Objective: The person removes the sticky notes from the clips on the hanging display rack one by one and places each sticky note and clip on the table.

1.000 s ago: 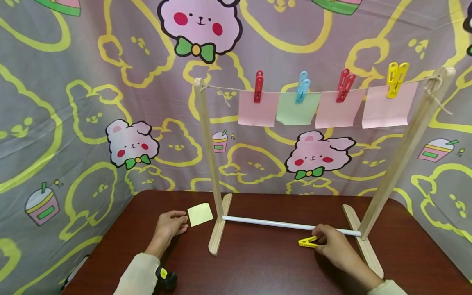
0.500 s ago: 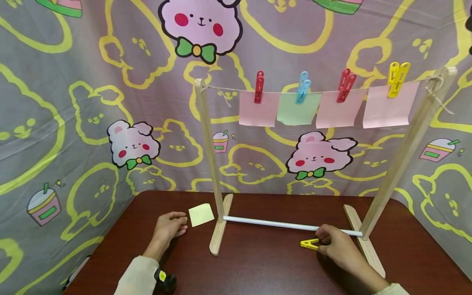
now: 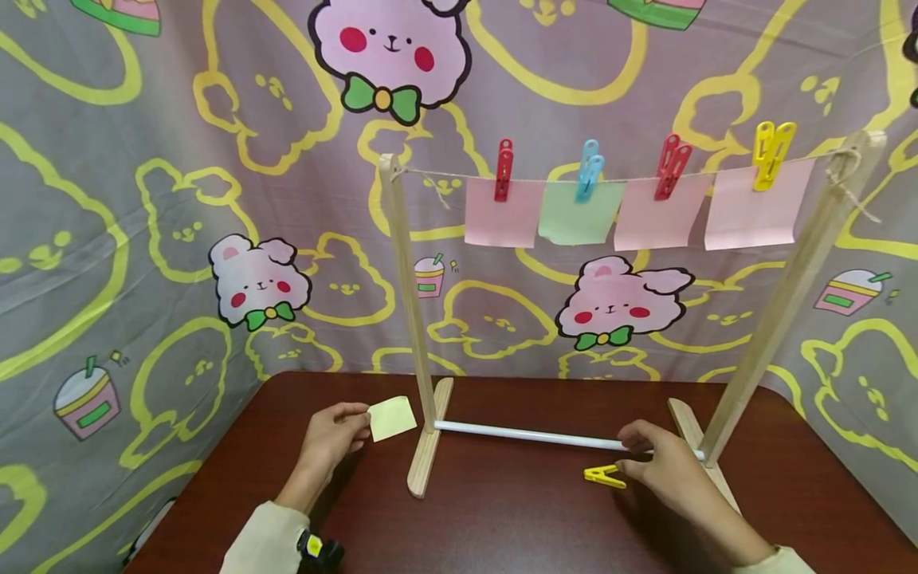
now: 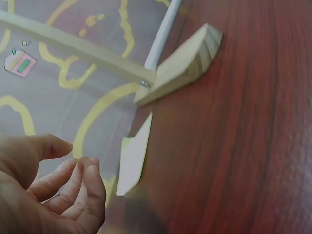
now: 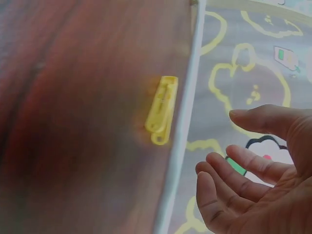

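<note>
A pale yellow sticky note (image 3: 392, 418) lies on the table left of a wooden rack, seen edge-on and slightly curled in the left wrist view. My left hand (image 3: 331, 437) is beside it with fingers loosely bent; the left wrist view shows a gap between thumb and fingertips and nothing held. A yellow clothespin (image 3: 605, 476) rests on the table in front of the rack's white bar (image 3: 531, 434). Near its handle end, my right hand (image 3: 674, 466) hovers with thumb and fingers spread, apart from the clothespin (image 5: 162, 109) in the right wrist view.
The rack's left post (image 3: 410, 311) and right post (image 3: 782, 319) carry a twine line. Red, blue and yellow clothespins hold pink notes (image 3: 660, 219) and a green note (image 3: 579, 219) on it. A patterned cloth (image 3: 337, 319) hangs behind the brown table (image 3: 488, 518).
My right hand has opened its fingers and moved up off the yellow clothespin, which stays on the table. My left hand has shifted slightly toward the sticky note.
</note>
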`<state>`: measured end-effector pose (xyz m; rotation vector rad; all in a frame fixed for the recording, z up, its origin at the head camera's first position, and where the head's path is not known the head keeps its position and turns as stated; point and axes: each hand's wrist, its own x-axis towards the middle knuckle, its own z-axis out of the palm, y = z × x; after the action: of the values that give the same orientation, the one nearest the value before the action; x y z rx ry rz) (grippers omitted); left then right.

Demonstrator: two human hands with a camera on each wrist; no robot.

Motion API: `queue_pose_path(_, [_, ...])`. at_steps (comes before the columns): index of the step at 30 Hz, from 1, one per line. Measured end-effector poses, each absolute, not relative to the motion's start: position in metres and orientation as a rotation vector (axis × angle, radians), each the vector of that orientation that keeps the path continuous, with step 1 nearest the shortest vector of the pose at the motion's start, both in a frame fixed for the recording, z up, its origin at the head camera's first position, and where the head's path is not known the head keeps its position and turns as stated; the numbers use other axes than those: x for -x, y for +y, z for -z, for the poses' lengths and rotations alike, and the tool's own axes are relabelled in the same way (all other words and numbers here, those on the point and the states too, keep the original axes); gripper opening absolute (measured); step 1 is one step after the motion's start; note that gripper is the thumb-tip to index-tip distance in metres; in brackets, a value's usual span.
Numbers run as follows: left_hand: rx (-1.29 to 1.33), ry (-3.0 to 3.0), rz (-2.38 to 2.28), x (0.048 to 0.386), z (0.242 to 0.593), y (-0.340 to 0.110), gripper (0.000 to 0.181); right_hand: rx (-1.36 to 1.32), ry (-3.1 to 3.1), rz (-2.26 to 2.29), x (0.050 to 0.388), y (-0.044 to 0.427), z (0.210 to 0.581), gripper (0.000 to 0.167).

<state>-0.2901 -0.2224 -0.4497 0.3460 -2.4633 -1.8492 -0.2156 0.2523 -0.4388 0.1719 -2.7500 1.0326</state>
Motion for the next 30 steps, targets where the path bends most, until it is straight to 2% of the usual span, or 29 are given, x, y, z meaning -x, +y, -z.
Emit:
queue_pose_path(11, [-0.287, -2.391, 1.828, 0.281, 0.429, -0.212, 0.025, -0.255, -2.637, -0.914, 0.214, 0.249, 0.417, 0.029])
queue_pose_path(30, [-0.152, -2.345, 1.788, 0.266, 0.403, -0.191, 0.021, -0.289, -2.592, -0.874, 0.211, 0.24, 0.391, 0.027])
